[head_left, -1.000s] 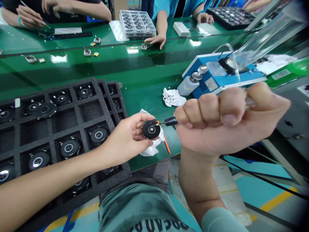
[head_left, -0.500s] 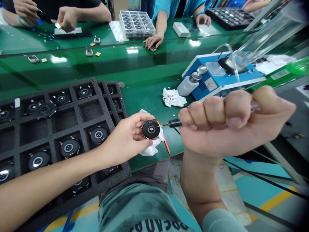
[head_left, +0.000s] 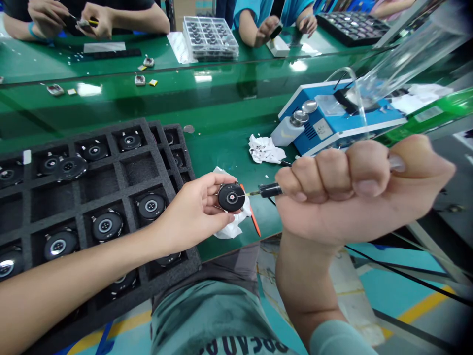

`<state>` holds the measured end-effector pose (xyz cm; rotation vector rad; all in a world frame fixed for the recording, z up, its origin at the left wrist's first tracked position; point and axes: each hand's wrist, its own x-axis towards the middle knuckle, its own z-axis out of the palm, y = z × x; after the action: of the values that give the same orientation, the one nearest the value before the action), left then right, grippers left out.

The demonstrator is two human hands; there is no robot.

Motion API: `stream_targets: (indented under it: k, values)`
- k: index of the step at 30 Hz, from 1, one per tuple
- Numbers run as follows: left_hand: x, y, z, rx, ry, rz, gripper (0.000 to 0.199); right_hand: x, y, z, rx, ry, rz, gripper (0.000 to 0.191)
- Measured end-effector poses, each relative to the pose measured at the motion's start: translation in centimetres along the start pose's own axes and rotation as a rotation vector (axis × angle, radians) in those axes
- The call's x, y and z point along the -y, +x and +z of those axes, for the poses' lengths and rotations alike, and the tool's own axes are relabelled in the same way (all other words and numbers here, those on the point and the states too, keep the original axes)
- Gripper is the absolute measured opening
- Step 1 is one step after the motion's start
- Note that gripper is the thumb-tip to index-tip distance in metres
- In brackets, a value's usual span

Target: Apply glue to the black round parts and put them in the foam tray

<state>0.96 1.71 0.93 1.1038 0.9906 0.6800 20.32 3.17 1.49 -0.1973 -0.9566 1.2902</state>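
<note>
My left hand (head_left: 199,209) grips a round black watch case (head_left: 231,197) by its rim, with the back and its small central sensor facing up. In my right hand (head_left: 343,192), fingers curled into a fist, is a black dispensing syringe (head_left: 270,190) with a thin needle; most of its barrel is hidden by the fingers. The needle points left, its tip over the case near the centre. I cannot tell whether it touches. Under the left hand lie a crumpled white tissue (head_left: 232,229) and an orange stick (head_left: 254,220).
At left, a black foam tray (head_left: 148,129) holds several watch cases in its compartments. Behind the right hand stand a blue machine (head_left: 321,129), a pump bottle (head_left: 288,130) and a crumpled tissue (head_left: 265,149). Across the green bench (head_left: 225,118), co-workers' hands (head_left: 268,30) handle small parts.
My right hand and the syringe have shifted slightly right; my left hand and the watch case look still. Across the bench, a co-worker's hand has lifted a small dark part.
</note>
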Motion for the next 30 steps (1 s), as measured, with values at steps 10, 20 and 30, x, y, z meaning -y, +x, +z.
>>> stream_targets:
  k: [10, 20, 30]
  values:
    - [-0.1, -0.1, 0.1, 0.004, 0.005, 0.0, 0.055, -0.7, 0.6, 1.6, -0.137, -0.023, -0.011, 0.056]
    - [-0.5, -0.1, 0.2, 0.0, 0.007, 0.008, 0.053, -1.0, 0.2, 1.5, -0.089, -0.012, 0.036, 0.058]
    - [-0.4, 0.0, 0.3, 0.001, 0.002, 0.012, 0.052, 0.2, -0.1, 2.5, -0.128, -0.035, 0.175, 0.06]
